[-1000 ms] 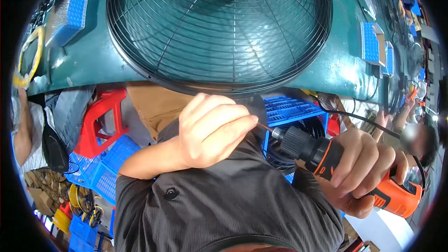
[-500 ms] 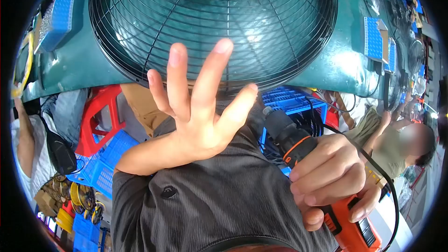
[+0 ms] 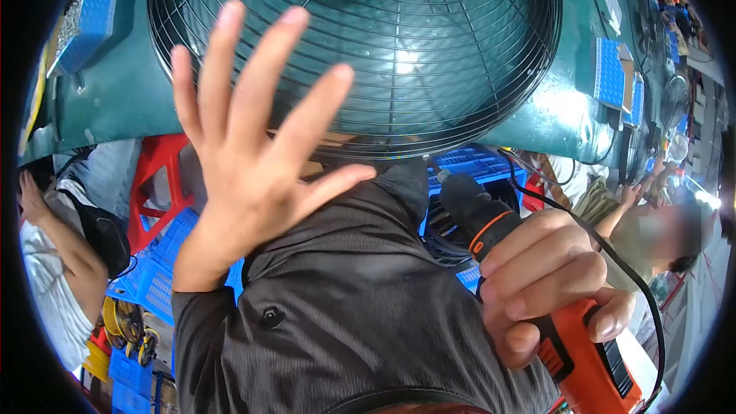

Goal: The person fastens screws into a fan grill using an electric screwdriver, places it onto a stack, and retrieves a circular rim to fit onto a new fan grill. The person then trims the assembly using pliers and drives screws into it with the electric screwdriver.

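My left hand (image 3: pixel 253 153) is raised with all its fingers spread and nothing in it, overlapping the near edge of a round black wire fan guard (image 3: pixel 429 61). The guard lies on the green table top (image 3: pixel 107 103). On the right, my right hand (image 3: pixel 544 280) is wrapped round an orange and black power drill (image 3: pixel 586 360). The drill's dark nose points up and to the left, below the table's near edge. A black cord (image 3: pixel 606 249) curves down past the right hand.
Blue boxes (image 3: pixel 613 73) stand on the table at right, and another blue box (image 3: pixel 96 11) at left. Under the edge are a red stool (image 3: pixel 153 184) and a blue crate (image 3: pixel 479 165). People sit on both sides, one in a white top (image 3: pixel 57 268), one in an olive top (image 3: pixel 625 241).
My left hand has moved left and up, its fingers spreading wider. My right hand keeps hold of the drill in nearly the same place. The view has shifted slightly.
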### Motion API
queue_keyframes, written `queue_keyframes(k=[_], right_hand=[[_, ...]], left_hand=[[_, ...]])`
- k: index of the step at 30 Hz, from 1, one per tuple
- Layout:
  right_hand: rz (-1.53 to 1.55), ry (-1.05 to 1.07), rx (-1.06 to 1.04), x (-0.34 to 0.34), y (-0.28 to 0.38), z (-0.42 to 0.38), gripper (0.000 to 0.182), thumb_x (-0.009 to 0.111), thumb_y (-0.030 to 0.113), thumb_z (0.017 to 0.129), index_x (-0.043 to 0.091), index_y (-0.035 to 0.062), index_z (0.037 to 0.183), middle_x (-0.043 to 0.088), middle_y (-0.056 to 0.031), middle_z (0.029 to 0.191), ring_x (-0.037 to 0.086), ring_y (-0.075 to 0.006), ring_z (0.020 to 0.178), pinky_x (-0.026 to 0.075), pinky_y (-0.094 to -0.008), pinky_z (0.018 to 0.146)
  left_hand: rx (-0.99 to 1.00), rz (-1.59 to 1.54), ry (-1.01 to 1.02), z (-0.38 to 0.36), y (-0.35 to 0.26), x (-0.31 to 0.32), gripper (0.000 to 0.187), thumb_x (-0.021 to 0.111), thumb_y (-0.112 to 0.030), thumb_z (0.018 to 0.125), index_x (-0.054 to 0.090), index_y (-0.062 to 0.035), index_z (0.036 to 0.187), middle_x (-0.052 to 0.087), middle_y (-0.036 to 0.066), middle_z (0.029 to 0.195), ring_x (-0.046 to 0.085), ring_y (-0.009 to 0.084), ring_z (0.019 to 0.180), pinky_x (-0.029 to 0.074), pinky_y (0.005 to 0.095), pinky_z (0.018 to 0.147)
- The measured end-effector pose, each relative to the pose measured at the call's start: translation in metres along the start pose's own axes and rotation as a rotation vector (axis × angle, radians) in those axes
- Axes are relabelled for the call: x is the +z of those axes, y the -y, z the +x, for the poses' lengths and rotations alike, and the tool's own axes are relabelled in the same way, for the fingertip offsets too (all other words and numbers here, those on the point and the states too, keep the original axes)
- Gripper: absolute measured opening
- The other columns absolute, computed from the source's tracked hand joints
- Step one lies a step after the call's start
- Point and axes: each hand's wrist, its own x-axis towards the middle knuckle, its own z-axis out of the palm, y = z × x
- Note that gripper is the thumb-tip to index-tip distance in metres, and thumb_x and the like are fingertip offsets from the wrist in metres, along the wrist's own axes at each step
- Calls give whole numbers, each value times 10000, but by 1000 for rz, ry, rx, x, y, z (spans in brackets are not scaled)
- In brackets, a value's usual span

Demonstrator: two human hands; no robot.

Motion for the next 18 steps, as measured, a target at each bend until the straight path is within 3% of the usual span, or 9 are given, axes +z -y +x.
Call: queue_keyframes(k=[4,18], right_hand=[[-20,57,16,3,-4,6,582,730,82,866,458,65,1381,588,-44,738,568,-135,488,501,-265,434],[174,352,138,-11,-16,32,628,734,67,812,468,73,1381,639,-52,722,645,-145,549,579,-266,512]], left_hand=[[52,-15,-21,3,16,0,776,796,-647,670,653,-177,1271,511,193,1472,394,458,1410,185,599,1183],[65,-88,-66,3,25,5,713,749,-652,680,697,-194,1224,551,187,1425,466,418,1357,230,576,1163]])
